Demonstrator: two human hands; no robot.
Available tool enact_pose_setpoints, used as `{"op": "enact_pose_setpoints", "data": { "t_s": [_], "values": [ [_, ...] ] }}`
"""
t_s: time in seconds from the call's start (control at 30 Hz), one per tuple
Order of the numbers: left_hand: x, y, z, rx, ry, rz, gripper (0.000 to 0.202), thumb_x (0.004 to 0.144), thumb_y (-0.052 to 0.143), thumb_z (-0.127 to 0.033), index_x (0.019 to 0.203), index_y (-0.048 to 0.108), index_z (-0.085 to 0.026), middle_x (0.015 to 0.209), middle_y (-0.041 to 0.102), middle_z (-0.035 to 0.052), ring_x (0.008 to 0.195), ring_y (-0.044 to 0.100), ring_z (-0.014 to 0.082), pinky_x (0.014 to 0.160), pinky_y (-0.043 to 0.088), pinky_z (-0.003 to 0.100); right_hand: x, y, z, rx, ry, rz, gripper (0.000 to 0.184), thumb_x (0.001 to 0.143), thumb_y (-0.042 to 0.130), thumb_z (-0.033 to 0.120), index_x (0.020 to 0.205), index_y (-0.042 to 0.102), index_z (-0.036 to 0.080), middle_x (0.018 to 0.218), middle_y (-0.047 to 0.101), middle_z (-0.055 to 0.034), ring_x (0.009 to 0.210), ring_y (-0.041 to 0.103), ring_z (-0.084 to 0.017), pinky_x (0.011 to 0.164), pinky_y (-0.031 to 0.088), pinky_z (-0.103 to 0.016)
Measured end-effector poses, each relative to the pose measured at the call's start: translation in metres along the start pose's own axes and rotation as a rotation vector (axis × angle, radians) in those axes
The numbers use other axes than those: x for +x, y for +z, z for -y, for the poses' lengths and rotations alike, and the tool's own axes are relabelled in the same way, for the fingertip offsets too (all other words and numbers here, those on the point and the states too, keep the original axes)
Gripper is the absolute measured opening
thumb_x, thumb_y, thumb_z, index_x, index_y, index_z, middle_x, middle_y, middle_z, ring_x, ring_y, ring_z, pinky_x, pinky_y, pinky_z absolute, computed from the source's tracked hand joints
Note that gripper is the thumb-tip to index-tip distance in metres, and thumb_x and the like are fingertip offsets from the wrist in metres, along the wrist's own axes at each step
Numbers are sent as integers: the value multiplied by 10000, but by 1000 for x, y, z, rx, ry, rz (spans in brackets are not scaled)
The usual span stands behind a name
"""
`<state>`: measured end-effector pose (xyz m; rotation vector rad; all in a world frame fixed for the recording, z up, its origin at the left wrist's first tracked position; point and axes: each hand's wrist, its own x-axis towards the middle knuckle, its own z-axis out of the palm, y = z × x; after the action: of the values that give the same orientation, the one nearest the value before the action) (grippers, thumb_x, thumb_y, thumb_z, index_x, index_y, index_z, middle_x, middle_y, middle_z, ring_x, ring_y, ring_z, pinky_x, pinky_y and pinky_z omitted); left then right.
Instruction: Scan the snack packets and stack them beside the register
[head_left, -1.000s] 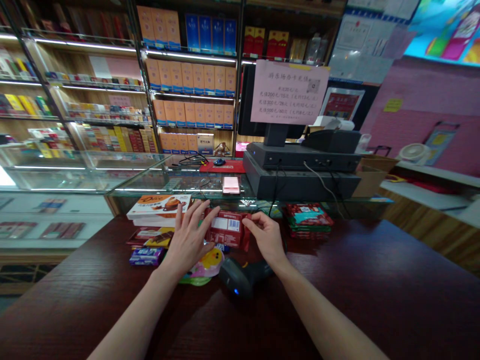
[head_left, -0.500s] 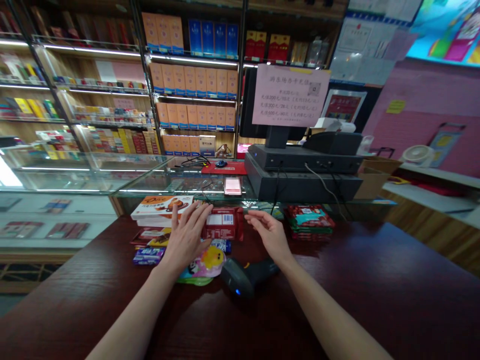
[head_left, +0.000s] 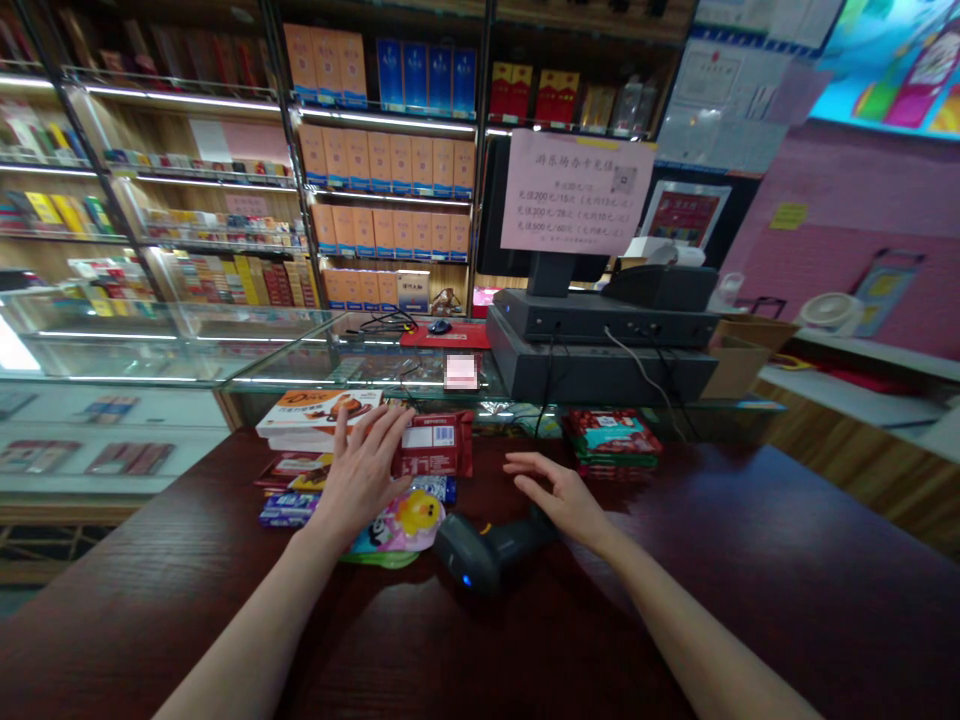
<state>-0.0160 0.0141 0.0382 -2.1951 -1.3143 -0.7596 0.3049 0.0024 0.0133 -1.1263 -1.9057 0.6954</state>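
My left hand (head_left: 364, 470) lies flat with fingers spread, its fingertips touching the left end of a red snack packet (head_left: 439, 446) that rests on a pile of snacks. My right hand (head_left: 559, 495) hovers open, fingers stretched out, just above the handle of a dark barcode scanner (head_left: 480, 550) that lies on the dark wooden counter (head_left: 750, 560). Under my left hand are a pink pouch with a yellow chick (head_left: 401, 520), a purple wrapper (head_left: 289, 508) and an orange-and-white biscuit box (head_left: 319, 413).
A stack of red and teal packets (head_left: 613, 438) sits to the right of the pile. Behind stand a glass display case (head_left: 225, 360), a black cash register with a monitor and pink notice (head_left: 592, 330), and shelves of cartons (head_left: 382, 160).
Both hands let go of the red packet, which now lies on the pile. My right hand moved down and right, over the scanner; my left hand stayed by the packet's left end.
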Motion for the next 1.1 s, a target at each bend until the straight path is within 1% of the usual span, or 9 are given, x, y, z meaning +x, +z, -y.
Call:
{"op": "enact_pose_setpoints", "data": {
  "t_s": [0.13,0.23,0.3,0.37,0.53,0.7,0.83,0.93,1.1],
  "values": [
    [0,1,2,-7,-1,2,836,794,708,-253,1538,326,-231,1483,533,79,1397,414,312,1256,53,599,-11,-11,6,-96,5,166,498,943,602,452,1401,549,265,1293,706,-82,1223,610,-273,1079,402,-490],
    [-1,2,4,-7,-7,-6,820,788,706,-255,1526,348,-232,1465,549,83,1387,428,317,1254,64,604,-18,-14,10,-169,20,284,748,825,743,503,1486,459,300,1357,666,-77,1257,559,-301,1086,380,-489],
    [-2,2,5,-2,-16,-13,830,778,709,-257,1526,350,-238,1459,554,86,1380,436,325,1251,72,610,-20,-11,12,-220,12,350,900,729,827,480,1515,418,320,1378,645,-71,1261,540,-309,1085,378,-476],
    [-3,2,7,3,-23,-17,842,774,707,-254,1533,342,-238,1460,554,91,1379,437,328,1251,77,609,-21,-7,14,-275,-19,390,950,688,852,407,1523,409,318,1359,648,-65,1244,542,-301,1080,378,-454],
    [-3,1,9,1,-45,-33,863,778,698,-248,1551,315,-255,1470,543,91,1388,434,321,1253,82,601,-23,7,18,-378,-137,445,836,723,764,261,1498,451,271,1250,684,-69,1153,588,-267,1055,374,-422],
    [-3,1,10,7,-54,-31,868,777,688,-239,1557,308,-263,1466,546,88,1378,442,324,1251,84,604,-23,10,20,-396,-157,456,711,764,719,255,1445,515,275,1258,679,-75,1157,589,-262,1039,381,-414],
    [-3,3,10,18,-54,-29,868,772,689,-233,1554,313,-254,1468,544,91,1376,443,326,1249,85,608,-23,8,21,-362,-130,449,696,775,750,289,1435,528,273,1258,681,-78,1162,588,-263,1038,388,-411],
    [-4,3,9,10,-56,-33,872,770,682,-229,1557,308,-256,1475,537,93,1383,439,328,1245,89,619,-22,4,20,-331,-109,395,693,782,773,336,1430,535,283,1285,675,-81,1182,574,-277,1046,393,-424],
    [-4,3,7,13,-48,-40,874,773,682,-237,1562,306,-257,1463,551,98,1377,449,331,1253,86,611,-20,-2,15,-286,-92,235,636,817,761,390,1413,553,319,1306,662,-73,1200,558,-289,1042,414,-435]
  ]
}}
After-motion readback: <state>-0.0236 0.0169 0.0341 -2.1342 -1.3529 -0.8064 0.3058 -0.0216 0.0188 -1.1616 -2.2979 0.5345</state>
